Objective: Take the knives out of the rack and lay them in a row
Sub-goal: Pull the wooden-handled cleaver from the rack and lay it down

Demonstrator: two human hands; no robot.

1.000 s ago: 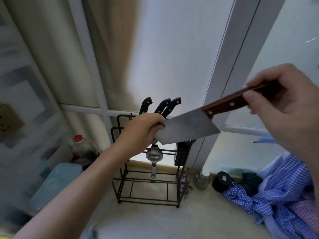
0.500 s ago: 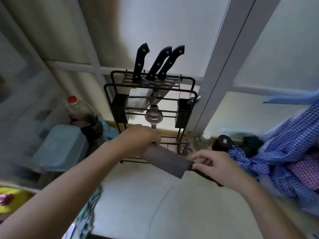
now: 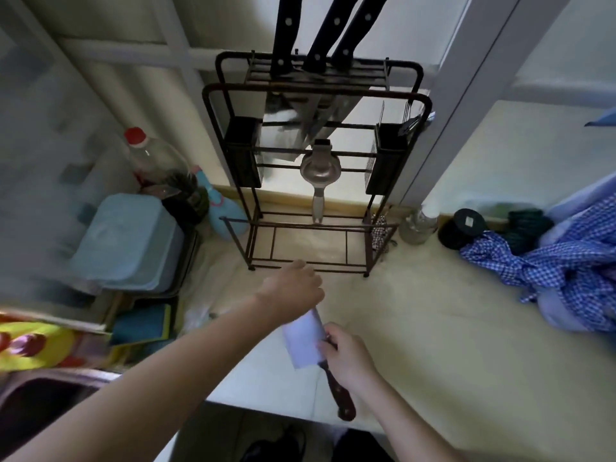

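Cleaver (image 3: 305,341) lies flat on the counter (image 3: 416,328), just short of its near edge. Left hand (image 3: 293,288) pinches the blade's far tip; right hand (image 3: 346,356) is curled at the blade-handle joint. Beyond the left fingertips stands the rack (image 3: 316,161), three black-handled knives (image 3: 316,38) in its top. Right of the right fingers the counter is bare as far as the checked cloth (image 3: 550,265). Left: blue tub (image 3: 126,245), sink (image 3: 40,405).

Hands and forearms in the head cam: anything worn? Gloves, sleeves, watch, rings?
Nothing worn that shows. The left hand and right hand are bare, with no gloves. Both forearms are uncovered as far as the frame edge, so no sleeves or cuffs appear. No watch, strap or bracelet at either wrist. No rings are visible, though motion blur and the fingers' curl hide some detail.
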